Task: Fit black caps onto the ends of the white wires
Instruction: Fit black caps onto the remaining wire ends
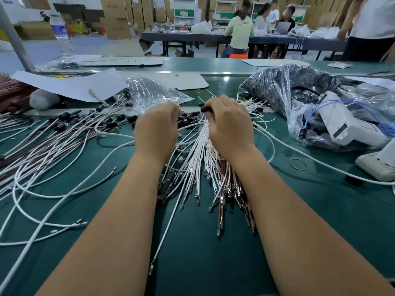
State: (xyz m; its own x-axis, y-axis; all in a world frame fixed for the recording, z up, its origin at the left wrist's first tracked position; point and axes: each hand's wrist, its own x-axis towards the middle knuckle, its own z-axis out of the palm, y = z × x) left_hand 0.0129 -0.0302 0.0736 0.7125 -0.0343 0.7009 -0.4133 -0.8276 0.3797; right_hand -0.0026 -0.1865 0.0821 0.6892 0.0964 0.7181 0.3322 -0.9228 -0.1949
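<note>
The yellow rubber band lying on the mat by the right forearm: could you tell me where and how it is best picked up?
Pinch the yellow rubber band at its near-left arc, coming from above. It lies flat as an open loop on the green mat, so nothing stands up to grasp; that arc is nearest the right hand and away from the white cable running just behind it.

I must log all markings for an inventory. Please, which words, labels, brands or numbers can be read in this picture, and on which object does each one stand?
No text can be read here.
Water bottle: blue label, print blurred.
Stacked cardboard boxes: small labels, too blurred.
White device in the plastic bag: grey panel, no legible marking.
Small packet on the far table edge: print too small.
</note>
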